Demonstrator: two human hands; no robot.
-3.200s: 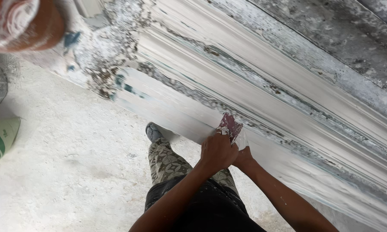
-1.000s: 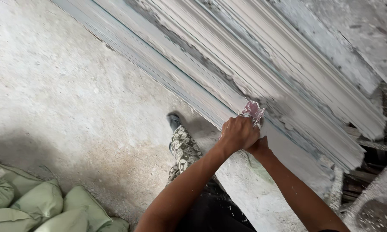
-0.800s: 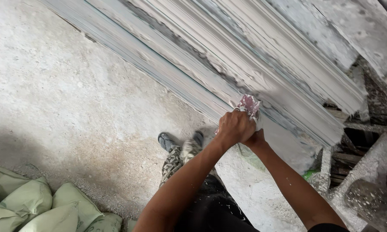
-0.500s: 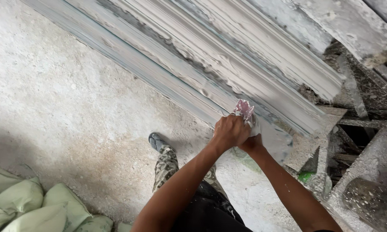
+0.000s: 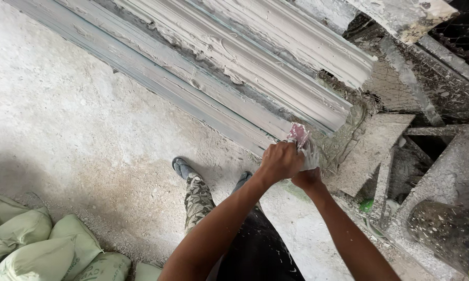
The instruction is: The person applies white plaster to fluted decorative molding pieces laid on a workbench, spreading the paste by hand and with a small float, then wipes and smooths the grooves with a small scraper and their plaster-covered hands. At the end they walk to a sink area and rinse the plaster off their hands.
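Note:
A long plaster moulding (image 5: 229, 57) with wet grey-white ridges runs diagonally across the view, ending at the right. My left hand (image 5: 279, 160) grips a pink, plaster-smeared tool (image 5: 299, 136) pressed against the moulding's lower edge near its end. My right hand (image 5: 307, 177) sits just below and behind the left one, also closed on the tool's lower part. My feet in grey shoes (image 5: 182, 167) and patterned trousers stand on the floor below.
Pale green filled sacks (image 5: 42, 244) are stacked at the bottom left. Rough concrete slabs and frames (image 5: 427, 156) crowd the right side, with a dark round bucket (image 5: 442, 234) at the bottom right. The dusty concrete floor (image 5: 62, 125) spreads left.
Both hands have slid the tool along the moulding to the right, reaching near its end. My view has shifted with them, bringing the slabs and bucket on the right into sight.

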